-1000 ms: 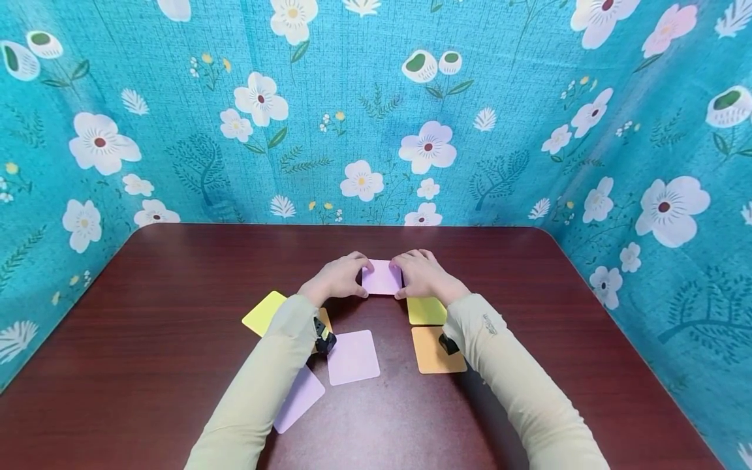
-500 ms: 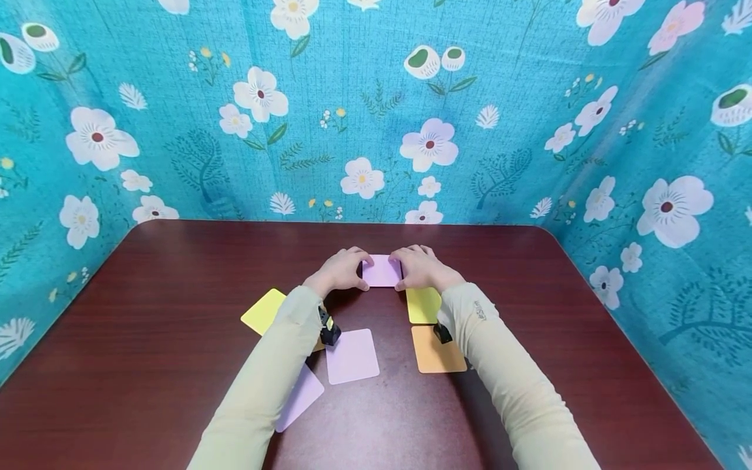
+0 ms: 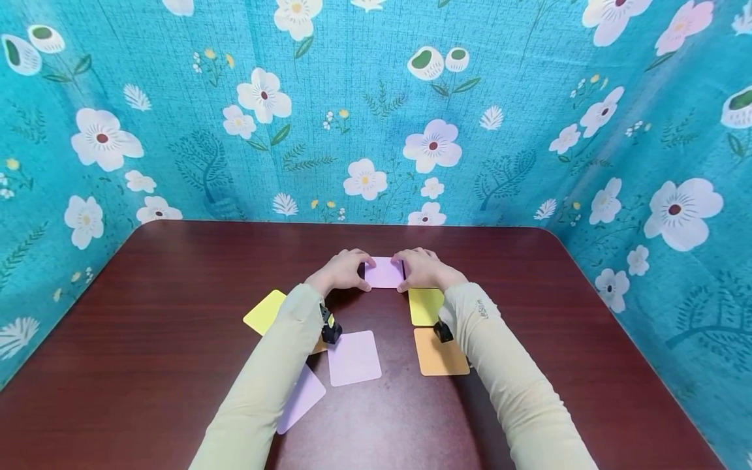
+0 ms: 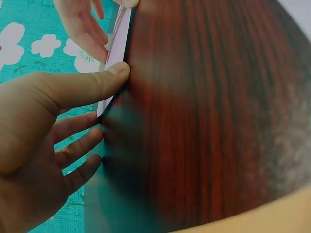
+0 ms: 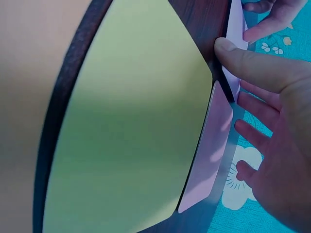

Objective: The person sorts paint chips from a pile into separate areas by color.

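A lavender card (image 3: 384, 273) lies at the far middle of the dark wood table, between both hands. My left hand (image 3: 343, 270) grips its left end, thumb on the near edge and fingers at the far side. The right hand (image 3: 424, 269) holds the other end the same way. In the left wrist view the card (image 4: 116, 60) shows nearly edge-on beside the thumb. Just in front of the right hand lies a yellow card (image 3: 425, 307). The right wrist view shows a second pinkish card (image 5: 206, 150) behind that yellow one, beside the curved fingers.
An orange card (image 3: 442, 352) lies in front of the yellow one. Left of centre are a lavender square card (image 3: 354, 359) and another lavender card (image 3: 301, 399). A yellow card (image 3: 264, 312) and an orange card (image 3: 320, 346) are partly covered by the left sleeve. A flowered cloth (image 3: 364, 130) hangs behind.
Both hands and the lavender card between them have shifted slightly away toward the table's far edge. The grip looks the same, and the other cards stay in place.
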### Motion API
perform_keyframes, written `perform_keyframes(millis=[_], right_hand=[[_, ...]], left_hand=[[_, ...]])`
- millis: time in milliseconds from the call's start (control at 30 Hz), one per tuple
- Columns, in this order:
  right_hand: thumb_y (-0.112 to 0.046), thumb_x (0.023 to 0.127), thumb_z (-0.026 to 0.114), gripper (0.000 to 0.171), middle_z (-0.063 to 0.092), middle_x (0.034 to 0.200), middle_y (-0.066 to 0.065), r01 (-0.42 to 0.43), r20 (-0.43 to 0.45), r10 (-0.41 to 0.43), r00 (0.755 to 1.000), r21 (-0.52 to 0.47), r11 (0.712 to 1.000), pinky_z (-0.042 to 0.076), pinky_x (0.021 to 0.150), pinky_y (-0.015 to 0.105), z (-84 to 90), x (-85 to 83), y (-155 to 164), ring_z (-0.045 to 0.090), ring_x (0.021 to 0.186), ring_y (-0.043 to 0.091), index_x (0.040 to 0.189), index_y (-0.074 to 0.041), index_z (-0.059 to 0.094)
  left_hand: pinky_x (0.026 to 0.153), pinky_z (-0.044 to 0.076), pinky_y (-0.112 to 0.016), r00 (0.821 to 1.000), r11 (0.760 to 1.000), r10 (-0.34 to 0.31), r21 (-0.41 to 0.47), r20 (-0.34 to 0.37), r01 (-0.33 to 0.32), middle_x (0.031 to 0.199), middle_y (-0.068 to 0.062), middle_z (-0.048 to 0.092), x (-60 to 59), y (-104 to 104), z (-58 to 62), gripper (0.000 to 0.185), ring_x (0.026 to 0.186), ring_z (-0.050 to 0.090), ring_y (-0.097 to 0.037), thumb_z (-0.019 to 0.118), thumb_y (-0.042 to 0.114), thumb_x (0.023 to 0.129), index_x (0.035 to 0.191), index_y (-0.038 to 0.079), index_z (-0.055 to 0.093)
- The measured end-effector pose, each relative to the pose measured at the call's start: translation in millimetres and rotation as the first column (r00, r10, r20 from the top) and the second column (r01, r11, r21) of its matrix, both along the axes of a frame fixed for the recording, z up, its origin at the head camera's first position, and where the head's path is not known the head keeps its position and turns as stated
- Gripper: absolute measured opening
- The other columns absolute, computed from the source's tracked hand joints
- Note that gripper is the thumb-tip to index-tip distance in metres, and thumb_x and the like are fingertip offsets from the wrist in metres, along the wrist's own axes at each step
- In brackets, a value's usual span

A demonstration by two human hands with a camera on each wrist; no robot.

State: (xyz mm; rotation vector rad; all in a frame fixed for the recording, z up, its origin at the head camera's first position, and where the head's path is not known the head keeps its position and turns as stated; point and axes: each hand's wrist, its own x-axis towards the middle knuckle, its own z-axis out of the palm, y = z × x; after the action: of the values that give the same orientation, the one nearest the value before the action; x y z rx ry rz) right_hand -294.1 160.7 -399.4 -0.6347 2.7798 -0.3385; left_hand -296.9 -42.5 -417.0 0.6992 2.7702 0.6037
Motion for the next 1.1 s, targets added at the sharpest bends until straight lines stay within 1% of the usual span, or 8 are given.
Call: perform_keyframes(millis=[100, 300, 500, 567, 700, 867, 1000, 1100], right_hand=[[-0.027, 0.072, 0.075, 0.063, 0.045, 0.136, 0.009, -0.002, 0.007, 0.002, 1.000, -0.013, 1.000, 0.016, 0.103, 0.055, -0.4, 0.3, 0, 0.035, 0.124, 0.031, 0.128, -0.011, 0.050], [-0.028, 0.074, 0.072, 0.061, 0.039, 0.141, 0.010, -0.017, 0.010, 0.017, 1.000, 0.014, 1.000, 0.016, 0.103, 0.056, -1.0, -0.3, -1, 0.032, 0.128, 0.033, 0.129, -0.012, 0.050], [-0.028, 0.075, 0.071, 0.060, 0.038, 0.141, 0.010, -0.026, 0.013, 0.025, 1.000, 0.029, 0.999, 0.012, 0.105, 0.057, -2.8, -1.6, -1, 0.031, 0.128, 0.033, 0.129, -0.013, 0.049], [-0.030, 0.075, 0.070, 0.058, 0.040, 0.140, 0.009, -0.043, -0.007, 0.043, 0.999, 0.023, 0.999, 0.009, 0.104, 0.058, -5.1, -3.1, 1, 0.032, 0.127, 0.033, 0.128, -0.014, 0.050], [-0.029, 0.077, 0.068, 0.055, 0.040, 0.139, 0.009, -0.038, -0.033, 0.040, 0.999, 0.042, 0.998, 0.006, 0.105, 0.058, -4.4, -3.2, 2, 0.031, 0.127, 0.032, 0.127, -0.014, 0.050], [-0.027, 0.077, 0.068, 0.059, 0.039, 0.140, 0.010, -0.035, -0.053, 0.039, 0.998, 0.068, 0.997, 0.005, 0.106, 0.057, -2.2, -1.9, 0, 0.030, 0.129, 0.031, 0.130, -0.011, 0.047], [-0.027, 0.077, 0.067, 0.067, 0.036, 0.142, 0.011, -0.052, -0.063, 0.055, 0.996, 0.039, 0.998, 0.007, 0.106, 0.056, -1.3, 2.3, -2, 0.030, 0.130, 0.031, 0.135, -0.009, 0.040], [-0.028, 0.077, 0.067, 0.070, 0.036, 0.142, 0.011, -0.067, -0.065, 0.068, 0.996, 0.021, 0.998, 0.008, 0.107, 0.055, 0.2, 6.0, -4, 0.030, 0.130, 0.031, 0.137, -0.009, 0.037]], left_hand=[[0.102, 0.029, -0.045, 1.000, 1.000, 0.001, -0.001, 0.008, -0.001, 0.136, -0.008, 0.043, -0.9, 0, -0.5, 0.048, 0.120, 0.038, -0.028, 0.073, 0.026, 0.074, 0.119, 0.017, 0.058], [0.101, 0.028, -0.048, 1.000, 1.000, -0.001, -0.016, 0.021, 0.002, 0.138, -0.010, 0.041, 0.4, 2, 3.5, 0.047, 0.121, 0.037, -0.031, 0.071, 0.025, 0.075, 0.119, 0.016, 0.058], [0.102, 0.027, -0.047, 0.999, 0.999, 0.026, -0.023, 0.022, -0.026, 0.139, -0.010, 0.039, 3.0, 3, 3.1, 0.046, 0.123, 0.035, -0.031, 0.070, 0.026, 0.076, 0.120, 0.017, 0.058], [0.103, 0.026, -0.047, 0.999, 0.999, 0.034, -0.020, 0.024, -0.033, 0.140, -0.009, 0.038, 3.2, 4, 3.1, 0.046, 0.123, 0.035, -0.031, 0.070, 0.027, 0.076, 0.120, 0.017, 0.058], [0.102, 0.027, -0.046, 0.999, 0.999, 0.038, -0.009, 0.013, -0.038, 0.139, -0.008, 0.040, 2.4, 5, 3.7, 0.046, 0.120, 0.036, -0.030, 0.070, 0.027, 0.076, 0.120, 0.017, 0.058], [0.100, 0.030, -0.045, 1.000, 1.000, 0.019, -0.020, -0.007, -0.020, 0.136, -0.009, 0.042, 2.9, 7, 5.0, 0.049, 0.117, 0.039, -0.030, 0.069, 0.027, 0.076, 0.122, 0.015, 0.056], [0.101, 0.029, -0.047, 1.000, 1.000, -0.005, -0.005, 0.008, 0.005, 0.134, -0.011, 0.043, 6.6, 3, 7.6, 0.056, 0.118, 0.040, -0.030, 0.070, 0.027, 0.075, 0.126, 0.011, 0.052], [0.103, 0.028, -0.048, 0.999, 1.000, -0.021, 0.010, 0.034, 0.021, 0.134, -0.010, 0.042, 10.1, -1, 10.2, 0.058, 0.120, 0.040, -0.028, 0.070, 0.027, 0.076, 0.128, 0.012, 0.050]])
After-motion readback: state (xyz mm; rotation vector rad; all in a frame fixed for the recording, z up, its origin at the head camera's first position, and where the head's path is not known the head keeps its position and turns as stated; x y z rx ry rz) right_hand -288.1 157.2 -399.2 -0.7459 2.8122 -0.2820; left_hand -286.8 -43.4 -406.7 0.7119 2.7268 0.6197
